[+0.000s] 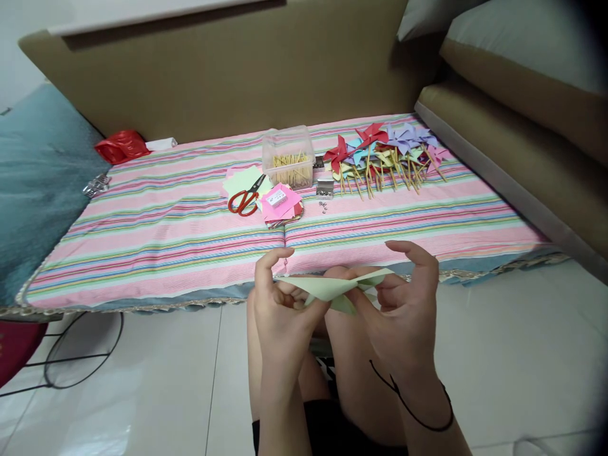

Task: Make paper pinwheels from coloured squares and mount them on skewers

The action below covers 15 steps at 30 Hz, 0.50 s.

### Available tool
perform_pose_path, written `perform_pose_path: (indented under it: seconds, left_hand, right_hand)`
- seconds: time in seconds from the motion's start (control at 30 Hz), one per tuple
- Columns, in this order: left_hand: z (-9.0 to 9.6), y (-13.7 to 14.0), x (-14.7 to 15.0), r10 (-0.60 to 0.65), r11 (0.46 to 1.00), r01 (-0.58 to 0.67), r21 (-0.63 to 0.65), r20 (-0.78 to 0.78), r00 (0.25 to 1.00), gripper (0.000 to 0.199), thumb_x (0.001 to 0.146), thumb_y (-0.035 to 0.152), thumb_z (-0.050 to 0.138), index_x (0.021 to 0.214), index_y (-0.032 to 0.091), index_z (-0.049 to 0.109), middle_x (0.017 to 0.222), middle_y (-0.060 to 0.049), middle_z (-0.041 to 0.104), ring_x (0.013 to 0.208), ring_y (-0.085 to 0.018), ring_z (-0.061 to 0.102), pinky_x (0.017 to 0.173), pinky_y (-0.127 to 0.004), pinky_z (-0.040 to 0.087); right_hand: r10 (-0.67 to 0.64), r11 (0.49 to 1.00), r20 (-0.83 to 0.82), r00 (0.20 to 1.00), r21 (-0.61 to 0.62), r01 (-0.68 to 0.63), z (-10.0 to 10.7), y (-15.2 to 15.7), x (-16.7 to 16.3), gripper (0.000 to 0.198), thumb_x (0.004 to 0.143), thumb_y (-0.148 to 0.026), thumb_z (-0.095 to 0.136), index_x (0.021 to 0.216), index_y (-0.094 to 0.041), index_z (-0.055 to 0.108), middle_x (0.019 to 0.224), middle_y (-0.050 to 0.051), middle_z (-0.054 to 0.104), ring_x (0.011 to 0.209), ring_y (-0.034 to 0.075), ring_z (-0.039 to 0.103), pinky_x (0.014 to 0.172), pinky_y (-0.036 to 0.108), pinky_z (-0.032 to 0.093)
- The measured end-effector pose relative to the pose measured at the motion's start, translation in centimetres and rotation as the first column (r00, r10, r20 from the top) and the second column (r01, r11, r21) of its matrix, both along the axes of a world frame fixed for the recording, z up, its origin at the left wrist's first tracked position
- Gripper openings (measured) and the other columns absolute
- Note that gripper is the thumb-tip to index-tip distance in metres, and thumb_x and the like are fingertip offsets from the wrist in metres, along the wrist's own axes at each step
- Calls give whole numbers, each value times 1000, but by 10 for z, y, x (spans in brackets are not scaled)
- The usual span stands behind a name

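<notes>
A pale green paper pinwheel head (327,288), cut and partly folded, is held between both hands above the lap. My left hand (285,310) pinches its left part, thumb underneath and index finger raised. My right hand (403,297) grips the right part near the centre, its index finger also lifted and curled. Beyond the hands, a stack of coloured paper squares (280,204) lies on the striped cloth beside red-handled scissors (244,201). A small open box of metal fasteners (325,188) stands to the right, with several loose fasteners (323,207) before it.
A clear plastic box (288,155) holds many thin wooden sticks. Several finished pinwheels (380,152) on sticks lie at the right of the striped cloth (156,228). A red plastic bag (121,147) sits at the back left. Cushions (517,126) border the right side.
</notes>
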State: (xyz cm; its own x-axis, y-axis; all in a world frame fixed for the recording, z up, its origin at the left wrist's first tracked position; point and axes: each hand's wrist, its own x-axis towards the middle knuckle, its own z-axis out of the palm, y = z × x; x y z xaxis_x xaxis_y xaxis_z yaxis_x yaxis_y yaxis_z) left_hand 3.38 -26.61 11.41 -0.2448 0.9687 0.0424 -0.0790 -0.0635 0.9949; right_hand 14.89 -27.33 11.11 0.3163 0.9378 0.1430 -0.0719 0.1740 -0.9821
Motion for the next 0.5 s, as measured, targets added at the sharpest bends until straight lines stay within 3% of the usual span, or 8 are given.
perform_pose_path:
  seconds: [0.3,0.5]
  left_hand:
    - [-4,2,1,-44,994,51,-100,75,996,61,68,14,77,113,28,38,67,5,72,56,-14,68,55,-21,53]
    - [-5,2,0,-73,990,84,-118,97,993,60,69,16,77,114,27,38,68,5,73,60,-14,68,58,-22,53]
  right_hand:
    - [174,973,-77,982,-138,-184,-6,4,14,79,71,-26,80,135,-32,33,88,1,73,88,25,73,78,44,61]
    - [179,967,-148,973,-154,-201,-10,5,18,84,67,-27,84,135,-32,34,91,1,75,87,25,74,75,42,62]
